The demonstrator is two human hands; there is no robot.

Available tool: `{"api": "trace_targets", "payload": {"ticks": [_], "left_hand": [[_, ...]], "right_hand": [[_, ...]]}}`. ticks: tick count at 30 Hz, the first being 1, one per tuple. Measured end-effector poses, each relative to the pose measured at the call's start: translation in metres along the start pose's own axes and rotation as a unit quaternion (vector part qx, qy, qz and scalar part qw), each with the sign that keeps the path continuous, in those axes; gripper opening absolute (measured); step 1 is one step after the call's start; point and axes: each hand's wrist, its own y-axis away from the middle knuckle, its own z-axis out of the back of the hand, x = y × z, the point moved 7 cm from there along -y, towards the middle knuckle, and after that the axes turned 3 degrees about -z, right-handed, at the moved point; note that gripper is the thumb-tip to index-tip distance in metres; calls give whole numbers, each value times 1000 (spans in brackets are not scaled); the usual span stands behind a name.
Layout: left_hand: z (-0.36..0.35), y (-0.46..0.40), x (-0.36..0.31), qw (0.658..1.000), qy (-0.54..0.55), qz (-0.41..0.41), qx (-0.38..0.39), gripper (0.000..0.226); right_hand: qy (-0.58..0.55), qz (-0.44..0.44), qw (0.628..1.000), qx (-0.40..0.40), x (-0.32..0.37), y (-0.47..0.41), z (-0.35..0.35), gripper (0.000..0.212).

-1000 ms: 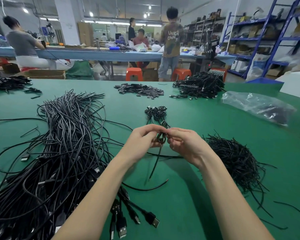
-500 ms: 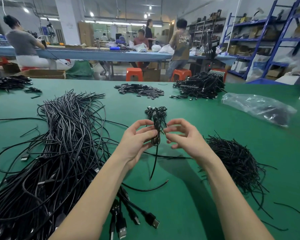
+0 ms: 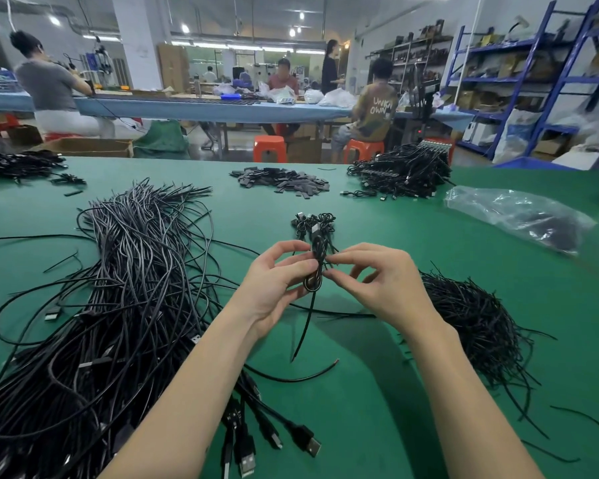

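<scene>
Both my left hand (image 3: pixel 274 288) and right hand (image 3: pixel 377 285) pinch a glossy black coiled cable (image 3: pixel 317 250) mid-frame over the matte green table (image 3: pixel 367 409).

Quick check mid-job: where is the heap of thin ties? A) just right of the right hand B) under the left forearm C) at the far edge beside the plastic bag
A: the ties are heaped just right of the right hand, which pinches the coil that the left hand grips; loose cables lie on the left.
</scene>
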Motion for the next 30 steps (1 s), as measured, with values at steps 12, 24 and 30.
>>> {"api": "trace_targets", "payload": {"ticks": [12, 24, 30], "left_hand": [[-4, 0, -2, 999, -41, -33, 11, 26], [7, -4, 2, 1000, -4, 1, -22, 23], [1, -2, -1, 999, -30, -27, -9, 26]], "right_hand": [[-403, -383, 819, 144, -25, 17, -44, 21], [-89, -54, 994, 45, 0, -1, -9, 24], [-238, -188, 953, 17, -15, 3, -15, 4]]}}
